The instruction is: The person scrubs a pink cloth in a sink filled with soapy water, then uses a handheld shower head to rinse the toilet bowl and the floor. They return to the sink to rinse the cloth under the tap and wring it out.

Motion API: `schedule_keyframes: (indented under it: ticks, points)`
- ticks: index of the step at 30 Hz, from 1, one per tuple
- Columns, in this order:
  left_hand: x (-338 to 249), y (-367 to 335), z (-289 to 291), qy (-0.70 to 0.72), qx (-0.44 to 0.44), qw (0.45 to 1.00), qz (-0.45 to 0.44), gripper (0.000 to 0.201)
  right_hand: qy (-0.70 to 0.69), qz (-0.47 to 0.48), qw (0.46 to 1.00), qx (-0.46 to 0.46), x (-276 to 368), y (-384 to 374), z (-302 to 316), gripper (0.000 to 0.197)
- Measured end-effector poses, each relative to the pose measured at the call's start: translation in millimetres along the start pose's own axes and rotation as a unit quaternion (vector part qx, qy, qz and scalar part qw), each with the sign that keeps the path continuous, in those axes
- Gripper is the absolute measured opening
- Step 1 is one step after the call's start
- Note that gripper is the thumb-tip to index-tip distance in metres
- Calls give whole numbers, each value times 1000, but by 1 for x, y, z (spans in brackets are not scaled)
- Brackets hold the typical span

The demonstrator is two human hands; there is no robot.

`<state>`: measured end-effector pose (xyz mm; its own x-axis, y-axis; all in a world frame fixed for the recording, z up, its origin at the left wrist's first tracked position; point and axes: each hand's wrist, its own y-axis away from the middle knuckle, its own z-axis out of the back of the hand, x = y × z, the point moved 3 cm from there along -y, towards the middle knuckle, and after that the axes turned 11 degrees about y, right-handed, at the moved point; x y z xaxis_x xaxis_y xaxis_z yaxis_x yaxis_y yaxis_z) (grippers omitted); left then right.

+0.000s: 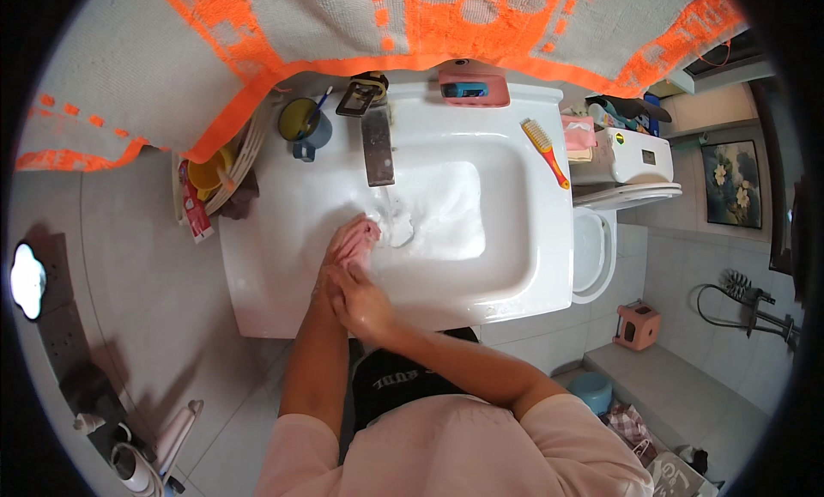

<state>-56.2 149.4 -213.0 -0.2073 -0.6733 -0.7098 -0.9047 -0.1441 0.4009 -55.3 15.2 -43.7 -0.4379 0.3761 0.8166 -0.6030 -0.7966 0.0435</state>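
Note:
Over the left side of the white washbasin (292,239), my left hand (336,250) is closed around a bunched pink cloth (364,238). My right hand (364,306) sits just below it, by the left wrist, with its fingers curled in around the cloth's lower end. Part of the cloth is hidden between the hands. Water falls from the flat metal faucet (378,149) just beyond the cloth and runs into the basin near the drain (400,233).
A grey mug with a toothbrush (305,128) stands at the basin's back left. A pink soap dish (493,92) is at the back, and a hairbrush (547,154) lies on the right rim. An orange and grey towel (335,25) hangs across the top.

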Motion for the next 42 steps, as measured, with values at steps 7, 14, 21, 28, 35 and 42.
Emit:
schedule_keyframes:
  ticks: [7,14,21,28,35,42]
  points:
    - [-29,-71,-65,467,15,884,-29,28,-108,-213,925,-295,-115,-115,47,20]
    - [-34,-72,-144,451,-138,882,-20,39,-144,-98,942,-286,-135,-130,74,34]
    - [-15,-106,-97,586,169,791,-52,38,33,86,957,-276,-88,-117,71,35]
    - [-37,-78,-119,462,-100,877,-91,40,-22,29,936,-351,-58,-130,121,38]
    - [-44,-88,-143,508,-33,859,-64,32,145,195,909,-338,24,-203,152,18]
    - [-51,-80,-143,457,-162,875,-3,32,27,165,911,-378,2,-189,170,19]
